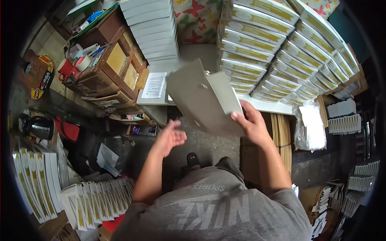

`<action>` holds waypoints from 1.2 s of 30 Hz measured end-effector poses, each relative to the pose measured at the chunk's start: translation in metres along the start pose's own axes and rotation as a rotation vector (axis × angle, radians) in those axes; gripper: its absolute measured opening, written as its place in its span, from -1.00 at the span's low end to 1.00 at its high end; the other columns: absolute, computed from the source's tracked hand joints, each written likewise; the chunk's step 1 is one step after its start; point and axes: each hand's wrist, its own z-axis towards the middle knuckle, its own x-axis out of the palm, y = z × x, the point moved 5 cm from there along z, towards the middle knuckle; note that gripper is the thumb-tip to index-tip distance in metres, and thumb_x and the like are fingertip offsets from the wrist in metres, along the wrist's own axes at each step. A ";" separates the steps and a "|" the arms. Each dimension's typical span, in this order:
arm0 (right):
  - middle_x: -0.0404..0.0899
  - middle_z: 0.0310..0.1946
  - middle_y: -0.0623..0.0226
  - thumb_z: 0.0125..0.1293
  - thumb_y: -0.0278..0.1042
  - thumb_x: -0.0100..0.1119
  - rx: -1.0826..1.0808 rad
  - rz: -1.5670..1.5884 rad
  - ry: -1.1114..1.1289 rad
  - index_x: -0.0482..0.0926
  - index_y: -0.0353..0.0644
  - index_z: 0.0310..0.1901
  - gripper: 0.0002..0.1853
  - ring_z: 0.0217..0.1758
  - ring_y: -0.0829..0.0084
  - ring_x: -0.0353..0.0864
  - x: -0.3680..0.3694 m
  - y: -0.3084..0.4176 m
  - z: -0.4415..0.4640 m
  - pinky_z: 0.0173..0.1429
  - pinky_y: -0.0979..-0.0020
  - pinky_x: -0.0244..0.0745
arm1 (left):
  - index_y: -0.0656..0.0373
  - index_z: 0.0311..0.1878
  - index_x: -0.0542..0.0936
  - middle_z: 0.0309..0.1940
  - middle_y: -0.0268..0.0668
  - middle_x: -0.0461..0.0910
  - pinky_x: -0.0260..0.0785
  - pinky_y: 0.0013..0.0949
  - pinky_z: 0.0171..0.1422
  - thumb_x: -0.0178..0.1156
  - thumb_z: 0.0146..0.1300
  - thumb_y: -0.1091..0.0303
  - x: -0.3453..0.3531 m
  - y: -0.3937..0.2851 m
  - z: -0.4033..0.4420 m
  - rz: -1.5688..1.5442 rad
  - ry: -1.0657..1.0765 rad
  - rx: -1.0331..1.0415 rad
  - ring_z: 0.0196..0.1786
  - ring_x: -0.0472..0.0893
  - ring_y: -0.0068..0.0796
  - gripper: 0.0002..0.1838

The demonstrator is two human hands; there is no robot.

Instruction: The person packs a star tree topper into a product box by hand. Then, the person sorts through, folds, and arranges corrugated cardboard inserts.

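My right hand point(254, 125) grips the lower right edge of a grey board folder point(201, 94), thumb on the near face. The folder hangs tilted in front of me, slightly blurred, with a small round hole or rivet in its face. A bit of shiny metal shows at its upper edge; what is inside is hidden. My left hand point(170, 138) is to the lower left of the folder, apart from it, with fingers spread and nothing in them. Beyond the folder, a printed sheet point(154, 85) lies on the grey tabletop point(197, 51).
Tall stacks of white-and-gold binders or boxes point(257, 40) rise at the back right, and a white stack point(150, 30) at the back left. A wooden cabinet point(112, 66) stands left. More white-and-gold pieces point(96, 201) are at lower left. A plastic-wrapped bundle point(309, 126) hangs right.
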 end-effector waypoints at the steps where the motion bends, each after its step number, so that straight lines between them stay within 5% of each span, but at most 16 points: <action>1: 0.71 -0.08 0.31 0.51 -0.44 0.29 -0.054 -0.032 -0.013 0.56 -0.27 0.38 -0.55 -0.18 0.52 0.55 0.011 0.000 0.023 0.00 0.49 0.49 | 0.17 0.49 0.44 0.00 0.04 0.74 0.65 -0.15 0.03 0.05 0.58 -0.36 -0.001 -0.028 0.012 -0.111 -0.024 0.058 -0.01 0.77 -0.21 -0.21; 5: 0.69 -0.07 0.29 0.47 -0.48 0.27 -0.257 -0.304 0.030 0.59 -0.19 0.39 -0.54 -0.19 0.41 0.55 0.047 0.006 0.098 0.00 0.41 0.50 | 0.22 0.54 0.40 0.11 0.11 0.71 0.66 -0.09 0.02 0.04 0.52 -0.46 0.008 -0.132 0.051 -0.316 0.013 0.274 0.07 0.77 -0.08 -0.08; 9: 0.70 0.02 0.28 0.30 -0.55 0.34 -0.816 -0.720 0.193 0.67 -0.11 0.33 -0.47 -0.05 0.30 0.63 0.080 -0.015 0.142 0.08 0.34 0.52 | 0.26 0.53 0.41 0.18 0.15 0.66 0.66 -0.06 0.04 0.11 0.56 -0.28 0.009 -0.195 0.097 -0.506 0.044 0.348 -0.03 0.75 -0.01 -0.18; 11: 0.68 0.00 0.24 0.22 -0.53 0.35 -0.813 -0.851 0.268 0.68 -0.07 0.31 -0.43 -0.03 0.19 0.63 0.092 -0.057 0.163 0.06 0.24 0.53 | 0.33 0.50 0.43 0.21 0.19 0.64 0.62 0.04 0.19 0.14 0.56 0.08 -0.067 -0.178 0.166 -0.077 -0.098 0.151 0.05 0.71 0.11 -0.38; 12: 0.68 0.00 0.24 0.22 -0.53 0.35 -0.827 -0.847 0.267 0.68 -0.07 0.31 -0.43 -0.03 0.19 0.63 0.094 -0.077 0.171 0.06 0.24 0.53 | 0.33 0.50 0.43 0.21 0.19 0.64 0.62 0.04 0.19 0.14 0.56 0.08 -0.069 -0.177 0.185 -0.073 -0.102 0.164 0.05 0.71 0.11 -0.38; 14: 0.69 -0.09 0.23 0.22 -0.48 0.39 -0.666 -0.937 0.323 0.71 -0.09 0.22 -0.51 -0.08 0.19 0.65 0.102 -0.123 0.198 0.07 0.21 0.53 | 0.41 0.48 0.41 0.21 0.20 0.64 0.58 -0.02 0.28 0.10 0.45 0.44 -0.068 -0.168 0.217 0.753 -0.220 0.242 0.13 0.68 0.10 -0.44; 20: 0.71 -0.15 0.21 0.25 -0.43 0.41 -0.412 -0.680 0.324 0.72 -0.08 0.11 -0.64 -0.07 0.06 0.68 0.108 -0.207 0.240 0.12 0.18 0.57 | 0.34 0.63 0.15 0.40 0.10 0.51 0.51 -0.16 0.36 0.53 0.17 0.41 -0.089 -0.096 0.280 0.644 -0.360 0.092 0.25 0.62 -0.02 0.03; 24: 0.72 -0.22 0.21 0.24 -0.39 0.45 -0.118 -0.566 0.474 0.71 -0.12 0.03 -0.69 -0.06 0.03 0.71 0.123 -0.227 0.255 0.11 0.14 0.59 | 0.40 0.70 -0.12 0.51 0.24 0.36 0.38 -0.04 0.54 0.77 -0.11 0.08 -0.075 -0.109 0.258 0.958 -0.147 0.103 0.47 0.49 0.08 0.51; 29: 0.70 -0.16 0.21 0.26 -0.39 0.44 -0.098 -0.549 0.496 0.70 -0.13 0.04 -0.70 -0.04 0.04 0.71 0.147 -0.212 0.258 0.10 0.13 0.61 | 0.46 0.69 -0.21 0.52 0.33 0.29 0.34 -0.03 0.58 0.79 -0.12 0.13 -0.112 -0.115 0.259 0.891 -0.035 0.286 0.49 0.46 0.14 0.56; 36: 0.64 -0.05 0.18 0.28 -0.36 0.42 -0.071 -0.544 0.371 0.68 -0.19 0.04 -0.69 -0.06 -0.01 0.70 0.166 -0.219 0.253 0.11 0.11 0.62 | 0.49 0.68 -0.22 0.55 0.37 0.23 0.32 -0.01 0.60 0.78 -0.10 0.13 -0.131 -0.117 0.258 0.913 -0.078 0.078 0.52 0.43 0.17 0.55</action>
